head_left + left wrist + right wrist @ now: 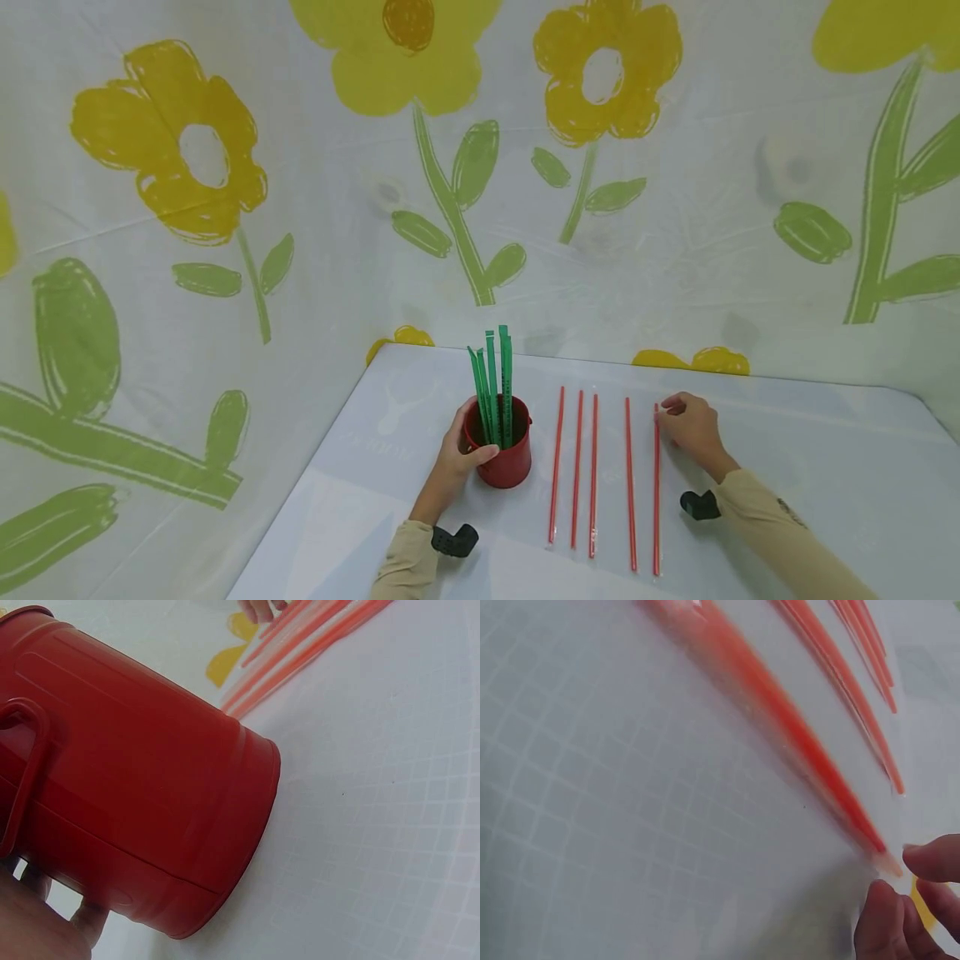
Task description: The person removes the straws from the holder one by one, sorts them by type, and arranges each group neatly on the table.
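Observation:
My left hand (453, 458) grips the side of a small red metal bucket (510, 467), thumb near its rim. Several slim green printed packets (492, 375), like wrapped straws, stand upright in the bucket. Its handle and lower wall fill much of the left wrist view. To the right, my right hand (693, 429) is at the far end of the rightmost red straw (657, 500), which lies in a clear wrapper. In the right wrist view, thumb and fingertips are apart beside the wrapper's tip (889, 862); no firm hold shows.
More red straws in clear wrappers (631, 483) lie roughly parallel on the white table (840, 467), between the bucket and my right hand. A flower-patterned cloth (675, 250) hangs behind the table. Dark wrist devices (700, 505) sit at both sleeves.

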A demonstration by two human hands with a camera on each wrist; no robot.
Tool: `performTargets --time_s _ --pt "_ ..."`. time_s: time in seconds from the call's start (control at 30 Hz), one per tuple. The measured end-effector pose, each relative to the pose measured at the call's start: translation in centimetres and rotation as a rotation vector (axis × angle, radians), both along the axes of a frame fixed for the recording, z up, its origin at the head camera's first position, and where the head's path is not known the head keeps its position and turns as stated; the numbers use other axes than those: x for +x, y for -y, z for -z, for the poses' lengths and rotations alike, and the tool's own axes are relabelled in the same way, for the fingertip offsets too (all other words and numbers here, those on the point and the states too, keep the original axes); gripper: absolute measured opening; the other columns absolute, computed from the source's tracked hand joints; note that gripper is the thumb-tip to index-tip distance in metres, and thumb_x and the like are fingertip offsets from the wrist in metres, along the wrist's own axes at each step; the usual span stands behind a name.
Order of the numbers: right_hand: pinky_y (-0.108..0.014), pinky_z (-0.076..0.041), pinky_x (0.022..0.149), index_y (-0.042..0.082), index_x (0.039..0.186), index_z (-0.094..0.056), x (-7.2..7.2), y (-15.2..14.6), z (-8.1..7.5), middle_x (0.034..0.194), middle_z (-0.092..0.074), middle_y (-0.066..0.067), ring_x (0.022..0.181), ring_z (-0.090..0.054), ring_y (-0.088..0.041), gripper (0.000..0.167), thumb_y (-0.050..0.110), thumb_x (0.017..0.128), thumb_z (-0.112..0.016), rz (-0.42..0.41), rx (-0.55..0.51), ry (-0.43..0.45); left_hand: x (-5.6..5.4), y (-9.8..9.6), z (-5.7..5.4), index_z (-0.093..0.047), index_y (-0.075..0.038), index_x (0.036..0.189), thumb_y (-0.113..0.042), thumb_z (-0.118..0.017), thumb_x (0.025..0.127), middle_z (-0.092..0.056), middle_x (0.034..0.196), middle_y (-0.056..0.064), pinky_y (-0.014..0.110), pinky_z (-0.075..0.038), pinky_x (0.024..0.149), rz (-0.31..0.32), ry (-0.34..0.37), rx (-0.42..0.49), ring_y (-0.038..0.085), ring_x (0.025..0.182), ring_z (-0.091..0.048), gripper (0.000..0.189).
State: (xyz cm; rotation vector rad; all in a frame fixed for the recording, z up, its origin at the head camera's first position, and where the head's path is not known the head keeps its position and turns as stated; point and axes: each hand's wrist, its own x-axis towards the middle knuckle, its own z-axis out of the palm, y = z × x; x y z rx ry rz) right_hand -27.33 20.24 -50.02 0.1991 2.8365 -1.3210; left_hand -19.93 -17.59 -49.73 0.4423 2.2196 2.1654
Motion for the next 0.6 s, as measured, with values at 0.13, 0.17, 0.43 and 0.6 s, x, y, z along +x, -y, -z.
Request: performTargets --time_s 0.13,0.17,0.43,0.6 --pt "-0.029 -0.050 0.055 -0.008 0.110 -0.055 0.2 -0.1 -0.7 0.100 -0.057 -0.024 0.064 -0.054 -0.022 0.030 0.012 0.088 -0.061 -0.017 0.002 0.000 0.2 0.0 -0.5 -0.027 -0.021 0.147 -0.009 -0.060 0.087 -0.038 0.144 0.004 0.040 -0.043 0.097 0.008 0.011 -0.004 0.026 0.130 -0.034 0.070" --pt "-0.029 -0.050 0.055 -0.008 0.110 -0.055 0.2 0.0 -0.9 0.101 -0.057 -0.024 0.065 -0.053 -0.022 0.030 0.012 0.088 -0.062 -0.024 0.007 -0.002 0.3 0.0 -0.9 -0.026 -0.019 0.147 -0.009 -0.060 0.087 -0.038 0.144 0.006 0.040 -0.043 0.097 0.010 0.008 -0.006 0.027 0.130 -0.034 0.070" --pt "-0.030 -0.052 0.056 -0.007 0.108 -0.057 0.1 -0.4 -1.7 0.102 -0.058 -0.026 0.071 -0.056 -0.025 0.029 0.013 0.088 -0.064 -0.077 0.029 -0.054 1.3 -0.3 -2.8 -0.024 -0.013 0.148 -0.009 -0.059 0.087 -0.037 0.145 0.007 0.039 -0.044 0.097 0.018 0.029 -0.035 0.027 0.130 -0.034 0.071" --pt "-0.031 -0.053 0.060 -0.007 0.111 -0.056 0.2 -0.2 -2.4 0.104 -0.058 -0.025 0.083 -0.056 -0.029 0.032 0.015 0.088 -0.064 -0.096 0.018 -0.046 1.4 -0.4 -2.9 -0.023 -0.014 0.148 -0.009 -0.059 0.087 -0.036 0.146 0.006 0.039 -0.043 0.097 0.017 0.029 -0.032 0.027 0.131 -0.033 0.071"
